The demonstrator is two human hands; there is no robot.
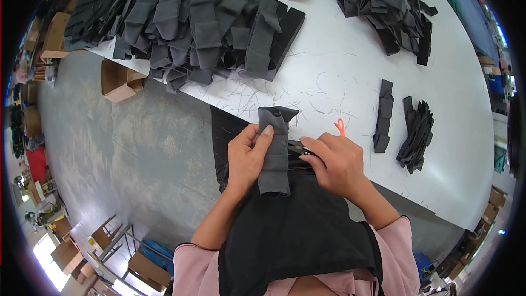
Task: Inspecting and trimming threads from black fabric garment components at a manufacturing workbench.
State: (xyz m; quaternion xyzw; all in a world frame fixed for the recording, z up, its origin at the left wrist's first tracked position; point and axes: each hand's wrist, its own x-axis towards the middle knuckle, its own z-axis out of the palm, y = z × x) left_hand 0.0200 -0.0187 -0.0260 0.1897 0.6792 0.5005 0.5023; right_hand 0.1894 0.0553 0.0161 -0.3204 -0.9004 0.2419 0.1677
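Observation:
My left hand (246, 156) pinches a dark grey fabric strip (274, 167) with stitched cross lines, thumb on its face. The strip hangs upright at the table's near edge, in front of my black apron (290, 225); a few loose threads show at its lower end. To its right, my right hand (341, 165) is closed around small dark thread snips (298, 149). The blades point left toward the strip's right edge; I cannot tell whether they touch it. An orange cord loop (341, 127) sticks up behind the right hand's fingers.
Loose thread ends lie scattered on the white table (323, 71). A large heap of grey strips (203, 27) covers the far left, another heap (383, 8) the far right. A single strip (384, 115) and a small bundle (417, 138) lie at right. A cardboard box (121, 87) stands below the left edge.

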